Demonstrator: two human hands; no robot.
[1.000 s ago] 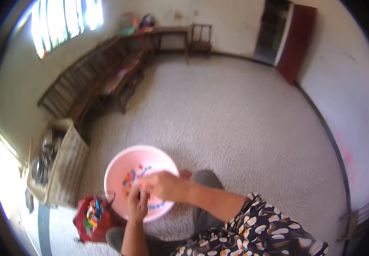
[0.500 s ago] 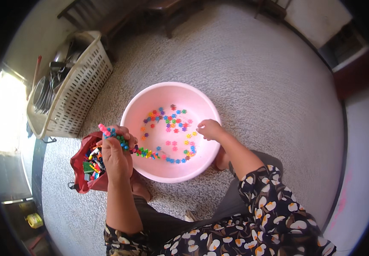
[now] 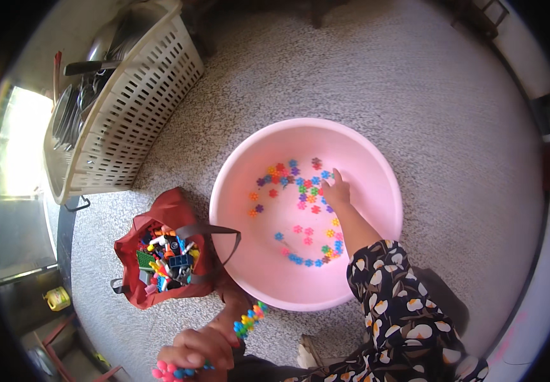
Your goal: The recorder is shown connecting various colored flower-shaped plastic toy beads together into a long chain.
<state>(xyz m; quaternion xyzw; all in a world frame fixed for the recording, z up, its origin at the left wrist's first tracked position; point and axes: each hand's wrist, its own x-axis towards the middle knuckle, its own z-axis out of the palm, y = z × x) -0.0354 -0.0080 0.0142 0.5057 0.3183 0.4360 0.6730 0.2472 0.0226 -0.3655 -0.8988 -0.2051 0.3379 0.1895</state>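
Observation:
My left hand (image 3: 198, 350), low near my leg, is closed round a strand of flower-shaped plastic pieces (image 3: 249, 320). Pink and blue pieces stick out below the fist, and a green, yellow and blue length rises beyond it; the middle is hidden by my fingers. Inside the pink round tub (image 3: 249, 286), my right hand (image 3: 339, 193) reaches down with thumb and forefinger apart. Its fingertips are beside a small blue and green flower piece (image 3: 327, 174). Many loose flower pieces (image 3: 308, 188) lie on the tub's bottom, with a curved row of blue ones (image 3: 309, 262) nearer me.
A red cloth bag (image 3: 160, 213) of mixed plastic toy parts (image 3: 170, 258) stands left of the tub, one handle (image 3: 224, 229) leaning toward the rim. A white slatted basket (image 3: 138, 108) with metal dishes (image 3: 71, 118) is at far left. Grey speckled floor (image 3: 453, 127) surrounds them.
My left hand has come down toward my body with the strand, away from over the bag. My right hand has moved from the tub's right side to the far pieces. The view has shifted.

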